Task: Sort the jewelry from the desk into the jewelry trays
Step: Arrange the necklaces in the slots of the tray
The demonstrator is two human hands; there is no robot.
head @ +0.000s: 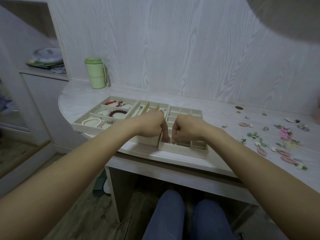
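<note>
Three cream jewelry trays stand side by side on the desk. The left tray (78, 122) holds red bead and pearl bracelets (118, 113). The middle tray (145, 104) has long slots with thin chains. The right tray (199, 152) is a grid of small cells. Both hands hover over its near left corner. My left hand (152, 125) has curled fingers, with the index finger pointing down into a corner cell. My right hand (186, 127) has its fingers curled down into the neighbouring cell; a small pale item shows blurred at the fingertips. Loose earrings (284, 154) lie on the desk at right.
A green lidded tumbler (95, 73) stands at the back left of the desk. Rings, coins and small pieces (265, 128) are scattered across the desk's right side. The desk's front edge runs just below the trays. My knees are under the desk.
</note>
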